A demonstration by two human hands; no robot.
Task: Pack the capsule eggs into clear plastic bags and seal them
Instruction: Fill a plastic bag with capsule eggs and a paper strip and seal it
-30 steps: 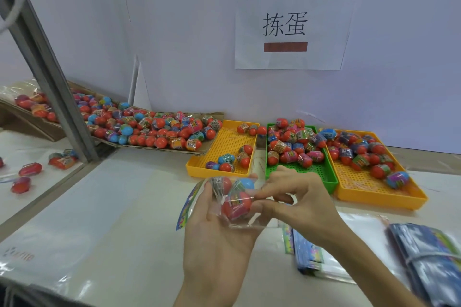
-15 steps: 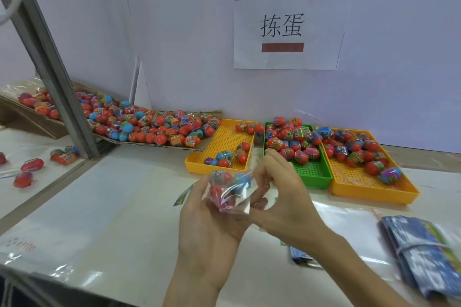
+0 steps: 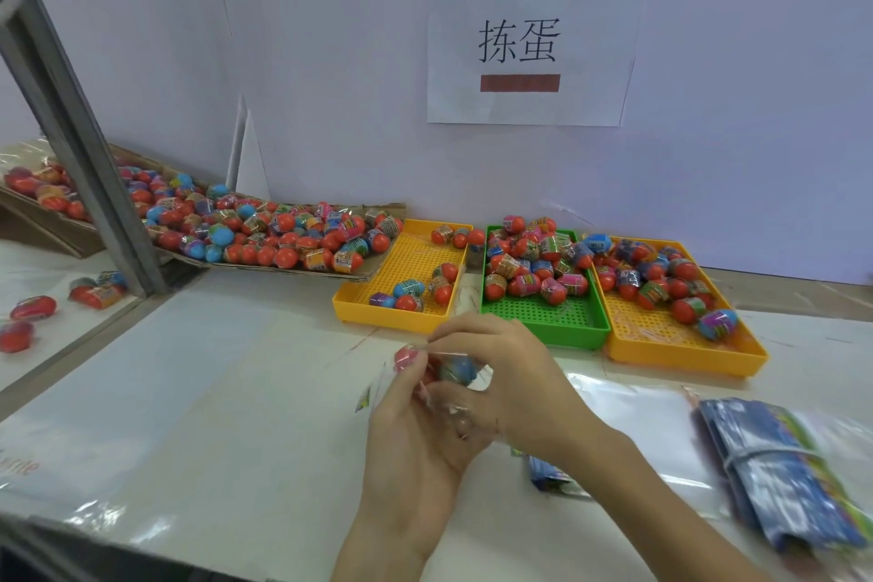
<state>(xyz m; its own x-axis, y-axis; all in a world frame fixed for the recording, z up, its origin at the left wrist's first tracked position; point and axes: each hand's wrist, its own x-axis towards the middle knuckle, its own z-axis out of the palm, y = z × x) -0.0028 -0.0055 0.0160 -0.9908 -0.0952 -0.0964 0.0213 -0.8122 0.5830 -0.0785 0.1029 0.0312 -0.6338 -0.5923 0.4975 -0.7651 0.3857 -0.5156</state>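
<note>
White wall and a paper sign (image 3: 529,40) back a pale table (image 3: 212,392) holding three mesh trays — yellow (image 3: 401,269), green (image 3: 543,312), yellow (image 3: 661,331) — of loose capsule eggs (image 3: 524,255). Near the table's middle, the left hand (image 3: 415,435) cradles a clear plastic bag (image 3: 444,380) with eggs inside, fingers curled beneath it. The right hand (image 3: 510,373) pinches the bag's top edge between thumb and fingertips, apparently closing it. Slippery film could slide from that pinch — leaving the seal crooked or an egg rolling out.
</note>
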